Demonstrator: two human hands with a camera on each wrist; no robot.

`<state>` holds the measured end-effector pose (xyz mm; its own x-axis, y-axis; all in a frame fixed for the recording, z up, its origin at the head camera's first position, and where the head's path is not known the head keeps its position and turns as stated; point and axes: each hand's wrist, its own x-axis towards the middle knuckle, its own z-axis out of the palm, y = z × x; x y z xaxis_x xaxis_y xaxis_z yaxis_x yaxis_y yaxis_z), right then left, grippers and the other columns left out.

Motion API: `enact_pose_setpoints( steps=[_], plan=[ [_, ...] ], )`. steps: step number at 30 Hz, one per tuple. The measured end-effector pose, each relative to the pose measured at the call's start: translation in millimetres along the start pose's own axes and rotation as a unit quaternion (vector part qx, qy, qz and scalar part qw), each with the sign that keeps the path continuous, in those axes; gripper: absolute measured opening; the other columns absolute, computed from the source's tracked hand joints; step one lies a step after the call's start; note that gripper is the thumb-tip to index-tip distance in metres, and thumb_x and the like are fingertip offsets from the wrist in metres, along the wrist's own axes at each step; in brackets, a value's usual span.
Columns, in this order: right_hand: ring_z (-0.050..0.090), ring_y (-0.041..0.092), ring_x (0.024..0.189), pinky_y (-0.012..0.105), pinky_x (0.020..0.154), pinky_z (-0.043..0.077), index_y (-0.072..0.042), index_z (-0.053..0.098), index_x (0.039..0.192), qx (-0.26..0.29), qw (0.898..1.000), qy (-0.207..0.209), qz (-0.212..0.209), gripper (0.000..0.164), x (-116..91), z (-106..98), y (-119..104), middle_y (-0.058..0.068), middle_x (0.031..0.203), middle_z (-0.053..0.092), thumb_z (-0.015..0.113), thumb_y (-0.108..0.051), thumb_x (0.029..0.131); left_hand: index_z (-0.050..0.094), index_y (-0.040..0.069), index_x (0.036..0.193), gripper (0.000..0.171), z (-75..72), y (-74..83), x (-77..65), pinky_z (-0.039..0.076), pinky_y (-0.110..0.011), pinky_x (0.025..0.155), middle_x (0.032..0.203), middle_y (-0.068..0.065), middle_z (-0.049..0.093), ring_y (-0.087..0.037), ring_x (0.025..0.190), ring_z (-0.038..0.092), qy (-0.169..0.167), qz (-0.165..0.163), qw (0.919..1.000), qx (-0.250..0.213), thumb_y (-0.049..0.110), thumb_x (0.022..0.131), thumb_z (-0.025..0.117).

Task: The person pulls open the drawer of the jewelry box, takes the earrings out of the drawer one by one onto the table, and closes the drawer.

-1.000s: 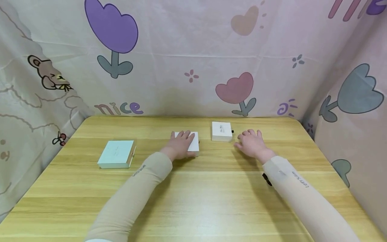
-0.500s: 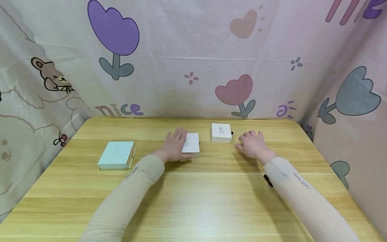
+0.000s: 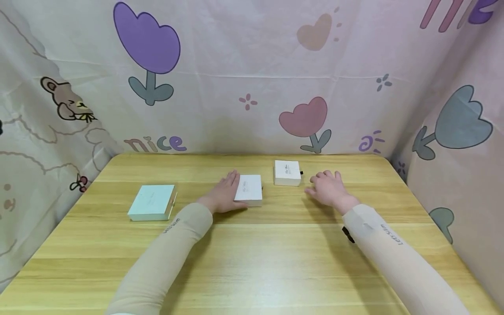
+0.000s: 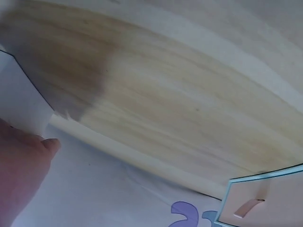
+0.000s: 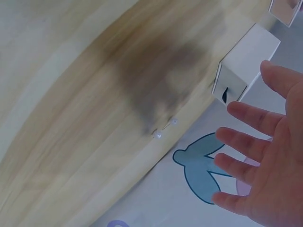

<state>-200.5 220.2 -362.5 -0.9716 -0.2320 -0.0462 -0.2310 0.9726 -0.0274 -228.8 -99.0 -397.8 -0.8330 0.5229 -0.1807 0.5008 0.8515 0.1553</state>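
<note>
My left hand (image 3: 224, 192) lies against the left side of a small white box (image 3: 249, 190) with print on its lid. Its fingers run straight along that side, and the thumb stretches by the front edge. In the left wrist view the hand (image 4: 23, 165) touches the white box (image 4: 23, 94). My right hand (image 3: 328, 189) hovers over the table, fingers relaxed and holding nothing. To its left stands a second white drawer box (image 3: 287, 172) with a black tab. A thin piece with two pearl-like beads (image 5: 165, 128) lies near the right hand in the right wrist view.
A larger pale mint box (image 3: 152, 201) sits at the left of the wooden table (image 3: 271, 262); its pink side with a ribbon tab (image 4: 248, 208) shows in the left wrist view. A printed curtain (image 3: 220, 87) hangs behind the table's back edge.
The left hand has slid from the top of the middle white box to its left side, uncovering the lid. That box has shifted slightly right. The right hand stays put.
</note>
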Motion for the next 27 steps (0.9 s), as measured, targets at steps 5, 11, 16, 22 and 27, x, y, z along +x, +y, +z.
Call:
enact_pose_setpoints(
  steps=[5,11,16,22,27],
  plan=[
    [0.039,0.043,0.125,0.065,0.106,0.016,-0.002,0.057,0.124,0.001,1.000,-0.006,-0.001,0.050,-1,0,-4,0.022,0.129,0.054,0.054,-0.040,0.092,0.005,-0.008,0.147,0.103,0.2,9.3,-1.1,0.015,-0.046,0.117,0.156,-0.024,0.003,-0.035,0.145,0.006,0.006,0.010,0.9999,-0.004,0.060,0.086,0.052],
    [0.040,0.043,0.124,0.065,0.106,0.017,-0.002,0.058,0.124,-0.004,1.000,-0.005,-0.003,0.050,0,1,-7,0.021,0.128,0.055,0.054,-0.040,0.092,0.003,-0.004,0.148,0.103,1.1,21.6,0.3,0.013,-0.042,0.118,0.157,-0.021,0.000,-0.032,0.146,0.003,-0.002,0.006,1.0000,-0.001,0.063,0.086,0.050],
    [0.041,0.042,0.124,0.065,0.106,0.017,-0.003,0.058,0.123,-0.004,1.000,-0.007,-0.006,0.049,0,1,-9,0.020,0.128,0.056,0.054,-0.040,0.092,0.001,-0.004,0.148,0.107,1.7,25.0,2.5,0.011,-0.044,0.118,0.157,-0.021,-0.001,-0.031,0.146,0.001,-0.003,0.010,0.9999,-0.007,0.065,0.083,0.052],
    [0.043,0.042,0.123,0.065,0.106,0.018,-0.003,0.059,0.122,-0.002,1.000,-0.005,-0.005,0.048,0,2,-12,0.019,0.126,0.057,0.055,-0.040,0.092,0.003,-0.005,0.148,0.111,3.7,13.9,-1.7,0.012,-0.048,0.117,0.157,-0.021,0.002,-0.032,0.146,0.003,0.020,0.025,0.9991,-0.027,0.062,0.080,0.060],
    [0.044,0.040,0.123,0.065,0.105,0.019,-0.004,0.060,0.121,0.001,1.000,-0.004,-0.009,0.047,0,4,-13,0.018,0.126,0.059,0.055,-0.040,0.092,0.001,-0.001,0.149,0.108,4.8,10.2,-4.9,0.011,-0.049,0.117,0.158,-0.016,0.002,-0.028,0.147,0.002,0.013,0.024,0.9993,-0.024,0.064,0.082,0.055]
  ],
)
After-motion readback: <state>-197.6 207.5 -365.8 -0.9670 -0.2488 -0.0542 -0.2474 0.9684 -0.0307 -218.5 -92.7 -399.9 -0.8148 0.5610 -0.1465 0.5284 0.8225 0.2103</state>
